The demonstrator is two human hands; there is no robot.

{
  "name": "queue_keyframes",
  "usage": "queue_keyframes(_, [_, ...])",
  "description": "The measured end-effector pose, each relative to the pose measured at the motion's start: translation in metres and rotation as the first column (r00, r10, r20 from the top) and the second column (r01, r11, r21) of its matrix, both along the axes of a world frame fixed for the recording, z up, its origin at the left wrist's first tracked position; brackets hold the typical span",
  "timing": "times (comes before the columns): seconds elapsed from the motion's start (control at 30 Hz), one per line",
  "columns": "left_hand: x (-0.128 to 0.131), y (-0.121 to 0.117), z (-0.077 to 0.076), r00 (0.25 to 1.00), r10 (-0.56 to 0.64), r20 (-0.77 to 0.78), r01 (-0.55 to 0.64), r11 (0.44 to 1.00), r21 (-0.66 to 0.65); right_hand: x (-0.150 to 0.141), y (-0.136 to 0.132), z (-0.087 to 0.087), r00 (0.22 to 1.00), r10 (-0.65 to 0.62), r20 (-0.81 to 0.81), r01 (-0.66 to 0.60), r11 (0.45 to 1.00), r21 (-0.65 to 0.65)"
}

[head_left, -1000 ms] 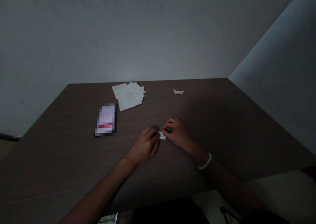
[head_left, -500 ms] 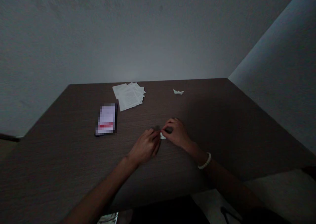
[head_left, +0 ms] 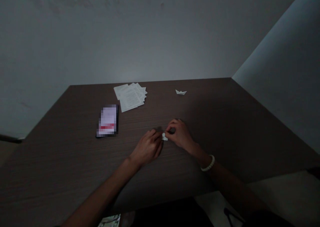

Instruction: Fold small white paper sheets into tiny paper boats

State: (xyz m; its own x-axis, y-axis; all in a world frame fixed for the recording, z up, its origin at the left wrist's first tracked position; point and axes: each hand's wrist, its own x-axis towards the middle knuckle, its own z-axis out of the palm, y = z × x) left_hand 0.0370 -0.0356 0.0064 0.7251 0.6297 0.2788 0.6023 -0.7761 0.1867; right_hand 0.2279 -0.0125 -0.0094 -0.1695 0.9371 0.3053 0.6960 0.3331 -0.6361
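my right hand (head_left: 180, 135) pinching a folded paper scrap (head_left: 164, 137) | my left hand (head_left: 147, 148) curled just beside it, grip unclear | far: paper boat (head_left: 181, 92), printed sheets (head_left: 130, 96), pixelated phone (head_left: 108, 120)

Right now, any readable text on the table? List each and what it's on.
Nothing is readable.
Loose white printed paper sheets: lines of print, too small to read.
Black rectangular phone: pale screen with red band, pixelated, unreadable.
White folded paper boat: no marks visible.
Small white folded paper: no marks visible.
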Motion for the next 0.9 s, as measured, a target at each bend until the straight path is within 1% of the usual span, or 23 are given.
queue_keyframes(0.27, [0.0,0.0,-0.002,1.0,0.006,-0.014,-0.005,1.0,0.017,0.002,-0.001,0.003,0.999,0.012,-0.032,-0.012,1.0,0.005])
queue_keyframes(0.4, [-0.001,-0.001,-0.002,1.0,0.001,-0.021,0.0,0.999,0.044,0.004,0.001,0.0,0.999,0.031,-0.039,-0.031,0.999,0.023])
queue_keyframes(0.53, [-0.001,-0.002,-0.002,0.999,-0.023,-0.046,0.024,0.999,0.021,0.005,0.004,-0.005,0.999,0.02,-0.041,-0.018,0.999,0.043])
queue_keyframes(0.63, [-0.002,-0.003,-0.002,0.999,-0.04,-0.034,0.04,0.999,-0.001,0.005,0.006,-0.007,0.999,0.024,-0.047,-0.021,0.998,0.064])
queue_keyframes(0.77, [-0.002,-0.002,-0.003,0.998,-0.05,0.023,0.051,0.999,-0.015,0.005,0.006,-0.004,0.999,0.017,-0.05,-0.014,0.999,0.047])
queue_keyframes(0.9, [-0.002,-0.002,-0.004,0.997,-0.067,0.038,0.068,0.997,-0.022,0.008,0.004,0.001,0.998,0.047,-0.051,-0.046,0.999,0.023])
